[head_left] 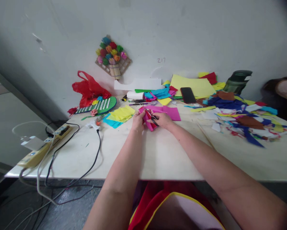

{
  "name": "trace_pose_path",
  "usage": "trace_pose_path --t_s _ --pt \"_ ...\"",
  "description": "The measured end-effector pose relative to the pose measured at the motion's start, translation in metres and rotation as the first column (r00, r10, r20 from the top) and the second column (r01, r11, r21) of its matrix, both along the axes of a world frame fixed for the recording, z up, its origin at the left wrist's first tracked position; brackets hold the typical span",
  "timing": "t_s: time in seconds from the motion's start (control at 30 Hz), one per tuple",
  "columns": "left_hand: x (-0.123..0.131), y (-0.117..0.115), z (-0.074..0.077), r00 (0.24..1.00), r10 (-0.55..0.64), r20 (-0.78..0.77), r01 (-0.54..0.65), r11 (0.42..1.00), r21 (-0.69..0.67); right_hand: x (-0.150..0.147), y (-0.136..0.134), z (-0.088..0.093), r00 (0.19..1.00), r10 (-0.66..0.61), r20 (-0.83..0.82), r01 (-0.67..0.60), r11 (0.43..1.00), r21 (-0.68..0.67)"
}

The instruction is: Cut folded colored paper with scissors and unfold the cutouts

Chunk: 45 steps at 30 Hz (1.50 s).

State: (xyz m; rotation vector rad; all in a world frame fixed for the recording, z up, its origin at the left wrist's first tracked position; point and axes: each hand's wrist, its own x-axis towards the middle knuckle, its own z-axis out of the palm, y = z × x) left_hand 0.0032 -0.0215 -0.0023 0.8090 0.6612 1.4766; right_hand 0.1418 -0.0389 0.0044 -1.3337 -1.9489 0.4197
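My left hand [139, 120] is closed on a folded piece of magenta paper [149, 124], held just above the table. My right hand [162, 120] grips the black handles of a pair of scissors [148, 111], whose blades point away to the upper left, over the paper. Whether the blades are cutting into it I cannot tell. Flat magenta sheets [172, 112] lie just behind my right hand. Left of my left hand are yellow paper pieces [123, 113], partly covering blue paper [112, 122].
Paper scraps [250, 119] are heaped at right, near a green bottle [237, 82]. A phone [188, 95] rests on pale yellow paper [200, 85]. At left are a glue gun [94, 124], a power strip [46, 147] with trailing cables and a red plastic bag [90, 88]. A thin stick [206, 136] lies rightward.
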Motion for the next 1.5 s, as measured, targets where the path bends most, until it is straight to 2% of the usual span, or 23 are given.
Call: trace_pose_path --t_s 0.47,0.8,1.1,1.5 --pt "0.0 0.0 0.0 1.0 0.007 0.003 -0.007 1.0 -0.003 -0.001 -0.001 0.002 0.995 -0.064 0.074 0.062 0.998 0.022" --pt "-0.001 0.001 -0.001 1.0 0.018 -0.007 -0.018 1.0 -0.018 -0.001 0.003 -0.002 0.998 -0.036 0.047 0.035 0.999 0.017" --pt "0.0 -0.001 -0.002 0.999 -0.054 0.007 0.054 0.998 0.018 0.0 -0.001 0.004 0.98 -0.113 0.164 0.111 0.994 0.016" --pt "0.0 0.0 -0.002 0.998 -0.049 -0.027 0.049 0.999 0.011 -0.002 -0.004 0.007 0.984 -0.113 0.138 0.11 0.993 0.03"
